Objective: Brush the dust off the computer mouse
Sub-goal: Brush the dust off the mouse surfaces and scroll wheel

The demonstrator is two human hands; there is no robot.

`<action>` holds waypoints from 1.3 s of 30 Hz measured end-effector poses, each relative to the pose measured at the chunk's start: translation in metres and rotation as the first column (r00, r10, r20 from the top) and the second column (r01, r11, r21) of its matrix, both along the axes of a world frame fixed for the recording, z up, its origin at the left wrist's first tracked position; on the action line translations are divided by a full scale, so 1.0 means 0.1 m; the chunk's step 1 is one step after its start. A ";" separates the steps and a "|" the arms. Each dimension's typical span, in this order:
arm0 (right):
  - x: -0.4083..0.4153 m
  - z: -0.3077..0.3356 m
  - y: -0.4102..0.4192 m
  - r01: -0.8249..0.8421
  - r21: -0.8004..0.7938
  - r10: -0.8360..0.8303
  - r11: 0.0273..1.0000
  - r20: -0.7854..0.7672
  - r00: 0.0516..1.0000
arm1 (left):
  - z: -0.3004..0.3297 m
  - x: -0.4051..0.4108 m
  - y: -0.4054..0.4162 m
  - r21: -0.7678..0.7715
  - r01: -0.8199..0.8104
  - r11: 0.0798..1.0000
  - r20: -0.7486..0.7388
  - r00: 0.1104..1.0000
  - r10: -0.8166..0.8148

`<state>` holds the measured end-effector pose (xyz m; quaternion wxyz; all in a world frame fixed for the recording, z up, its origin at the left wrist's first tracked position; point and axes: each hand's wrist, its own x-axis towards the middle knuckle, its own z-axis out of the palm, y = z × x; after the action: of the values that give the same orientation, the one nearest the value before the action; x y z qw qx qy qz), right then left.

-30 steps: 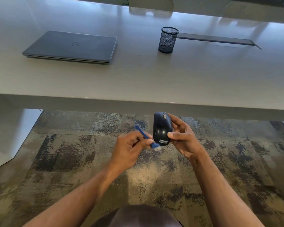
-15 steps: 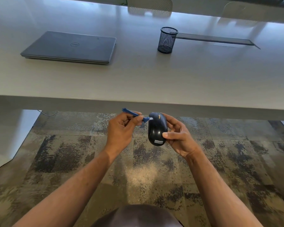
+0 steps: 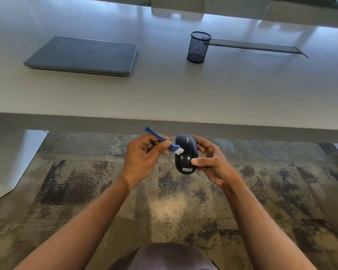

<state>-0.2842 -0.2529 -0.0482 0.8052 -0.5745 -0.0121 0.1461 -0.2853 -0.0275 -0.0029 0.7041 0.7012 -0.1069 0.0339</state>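
A: Where is the computer mouse (image 3: 186, 154) at this moment?

B: In the air, below and in front of the near edge of the table (image 3: 164, 94), over the patterned carpet (image 3: 82, 184). The right hand (image 3: 211, 160) holds it, thumb on its near right side and fingers (image 3: 200, 142) curled round the far right side. Its top faces the camera, scroll wheel at the far end, white label at the near end.

A: And the other hand?

B: The left hand (image 3: 144, 156) pinches a small blue brush (image 3: 162, 140) with curled fingers. The handle tip points up and left toward the table edge; the white bristles touch the upper left side of the mouse.

A: How close is all that to the table edge?

B: The brush handle's tip lies just under the edge in the view; the mouse's far end sits a little lower. Neither touches the table.

A: What room is around the hands?

B: Open carpet to the left, right and beneath. A white table leg (image 3: 12, 162) stands well to the left, and both forearms come in from below.

A: Anything on the table top?

B: A closed grey laptop (image 3: 82, 55) at the left, set back from the near edge, and a black mesh pen cup (image 3: 199, 47) further back toward the middle. Just behind the cup a dark flat strip (image 3: 254, 48) runs off to the right. All of it is well apart from the hands.
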 end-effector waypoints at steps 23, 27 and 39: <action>-0.14 -0.05 0.08 -0.067 -0.056 0.068 0.996 0.013 0.998 | 0.11 0.37 -0.02 0.316 -0.087 0.945 0.112 0.992 0.053; -0.16 -0.06 0.10 -0.082 -0.058 0.082 0.995 0.007 0.997 | 0.12 0.33 -0.03 0.320 0.038 0.947 0.120 0.990 -0.080; -0.17 -0.05 0.14 -0.113 -0.060 0.116 0.992 0.043 0.992 | 0.15 0.43 -0.19 0.458 0.103 0.883 0.093 0.982 -0.163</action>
<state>-0.3013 -0.2388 -0.0536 0.7781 -0.5992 -0.0597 0.1790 -0.2423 -0.0467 0.0124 0.5146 0.8326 -0.2048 0.0049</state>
